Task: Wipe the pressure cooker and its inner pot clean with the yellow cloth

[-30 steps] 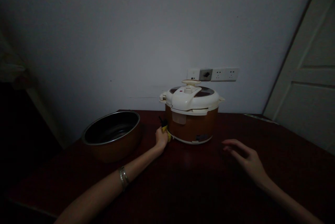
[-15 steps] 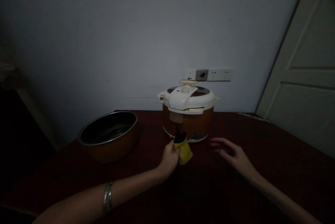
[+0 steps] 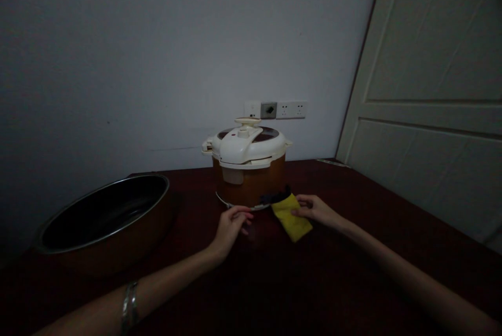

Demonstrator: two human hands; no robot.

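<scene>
Between the thumb and fingers of my right hand [image 3: 316,212] hangs a yellow cloth [image 3: 292,216] with a dark upper part; in the dim light I cannot make out whether that dark part is a separate thing. The cloth is just in front of the right side of an electric pressure cooker [image 3: 249,171], which has a white lid and an orange-brown body. My left hand [image 3: 231,228] is near the cooker's base, its fingers loosely bent and apart with nothing in them. Silver bangles are on the left wrist.
A wide round pot [image 3: 113,239] with a dark inside and a metal rim stands at the left of the dark red table [image 3: 290,283]. Behind the cooker, wall sockets [image 3: 290,110] sit in the pale wall. A panelled door [image 3: 423,153] is at the right.
The yellow cloth has passed from my left hand to my right, and my left hand has let go. The view has turned right, so the cooker and pot appear further left.
</scene>
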